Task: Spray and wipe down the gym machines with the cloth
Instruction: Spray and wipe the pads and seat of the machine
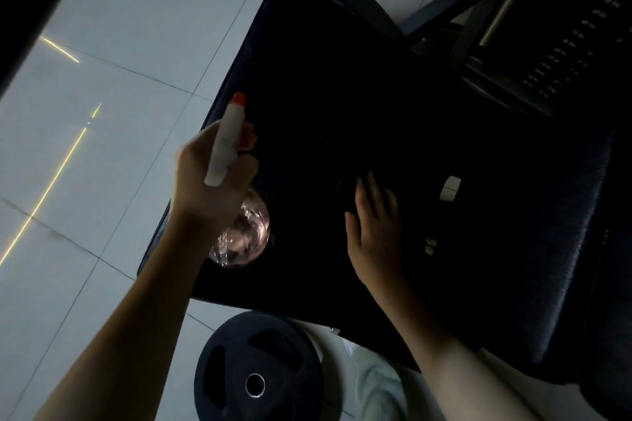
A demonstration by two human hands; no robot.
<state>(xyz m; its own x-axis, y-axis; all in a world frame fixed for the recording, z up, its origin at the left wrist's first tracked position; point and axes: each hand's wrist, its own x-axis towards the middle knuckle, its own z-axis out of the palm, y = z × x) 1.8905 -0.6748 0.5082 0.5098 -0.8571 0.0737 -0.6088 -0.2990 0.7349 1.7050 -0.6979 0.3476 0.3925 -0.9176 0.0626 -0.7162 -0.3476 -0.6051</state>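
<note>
My left hand (208,178) grips a spray bottle (227,147) with a white head and an orange nozzle; its clear round body (241,236) hangs below the hand, over the left edge of a black padded seat (325,79). The nozzle points up and away along the pad. My right hand (376,225) lies flat on the pad, fingers spread, pressing on something dark (347,184) that may be the cloth; it is too dark to tell. White tags (449,188) show to the right of that hand.
A black weight plate (258,369) lies on the pale tiled floor (113,79) below the seat. The machine's dark frame bars (441,7) and a weight stack with number labels (564,51) stand at the upper right. A dark upholstered pad (564,249) borders the right.
</note>
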